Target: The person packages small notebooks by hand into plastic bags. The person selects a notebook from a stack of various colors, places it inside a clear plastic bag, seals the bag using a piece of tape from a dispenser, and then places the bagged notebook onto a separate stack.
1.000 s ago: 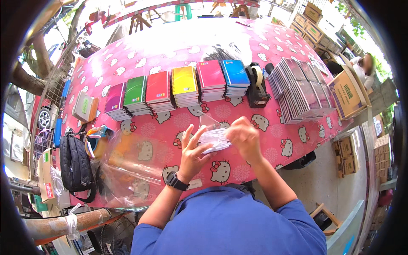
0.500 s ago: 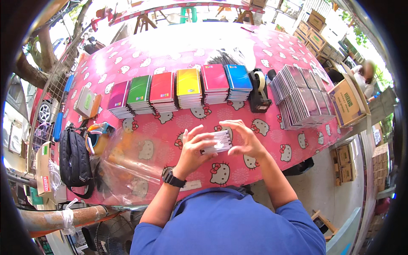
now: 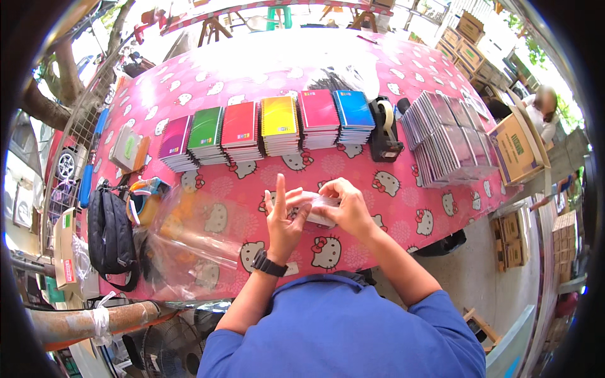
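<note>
Both hands are on a small whitish spiral notebook bundle [image 3: 322, 217], with shiny clear plastic [image 3: 326, 201] over its top. My left hand [image 3: 287, 220], with a dark wristwatch, grips its left side with the thumb. One finger of that hand points up, away from the bundle. On the other side, my right hand [image 3: 348, 208] pinches the plastic with bent fingers. Beyond my hands stand stacks of spiral notebooks in a row: purple [image 3: 175, 140], green [image 3: 205, 129], red [image 3: 240, 126], yellow [image 3: 279, 120], pink [image 3: 317, 113] and blue [image 3: 354, 112].
A black tape dispenser [image 3: 386, 135] stands beside the blue stack. Plastic-wrapped notebook packs [image 3: 447, 142] are piled to its right, near an open cardboard box [image 3: 515, 142]. Clear plastic sheets [image 3: 195, 246] and a black bag [image 3: 113, 236] lie left. Someone [image 3: 543, 113] is behind the box.
My right hand has gone from spread fingers to a pinch on the plastic. My left thumb has come onto the bundle, and one left finger has lifted.
</note>
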Demonstrator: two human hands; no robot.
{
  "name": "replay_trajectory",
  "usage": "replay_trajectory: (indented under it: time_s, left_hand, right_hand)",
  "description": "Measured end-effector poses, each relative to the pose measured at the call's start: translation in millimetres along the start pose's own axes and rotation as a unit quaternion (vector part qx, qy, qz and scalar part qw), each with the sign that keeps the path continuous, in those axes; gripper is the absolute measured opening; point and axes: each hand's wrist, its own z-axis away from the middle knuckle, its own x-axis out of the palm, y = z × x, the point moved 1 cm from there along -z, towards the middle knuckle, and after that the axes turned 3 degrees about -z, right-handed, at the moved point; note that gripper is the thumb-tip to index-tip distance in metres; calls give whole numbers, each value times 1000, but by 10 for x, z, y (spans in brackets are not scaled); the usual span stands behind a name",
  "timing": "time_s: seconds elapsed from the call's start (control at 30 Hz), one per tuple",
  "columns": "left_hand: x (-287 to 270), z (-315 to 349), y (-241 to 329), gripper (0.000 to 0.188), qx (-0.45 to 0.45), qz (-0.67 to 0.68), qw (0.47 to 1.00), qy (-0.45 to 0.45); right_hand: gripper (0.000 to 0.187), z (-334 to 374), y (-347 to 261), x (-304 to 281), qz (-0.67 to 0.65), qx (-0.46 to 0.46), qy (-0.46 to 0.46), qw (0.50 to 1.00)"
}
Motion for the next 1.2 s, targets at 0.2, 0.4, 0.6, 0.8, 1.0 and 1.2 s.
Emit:
replay_trajectory:
  time_s: [0.2, 0.4, 0.6, 0.8, 1.0, 1.2]
  left_hand:
    - [0, 322, 161, 59, 222, -226, 948, -18]
    - [62, 400, 106, 65, 165, -412, 887, -125]
    - [187, 385, 141, 71, 150, -380, 901, -149]
    - [71, 385, 160, 73, 108, -390, 903, -147]
    - [98, 381, 186, 73, 109, -367, 914, -137]
    - [51, 340, 215, 76, 69, -360, 921, -135]
  right_hand:
    - [13, -236, 152, -72, -153, 167, -102, 969]
    - [16, -595, 447, -401, -100, 28, 1, 995]
    - [32, -1014, 2233, -1872, 150, 278, 272, 909]
    - [24, -1034, 1862, -1527, -4, 31, 285, 958]
    - [15, -348, 1843, -1377, -224, 303, 246, 893]
    - [17, -768, 592, -639, -206, 42, -251, 945]
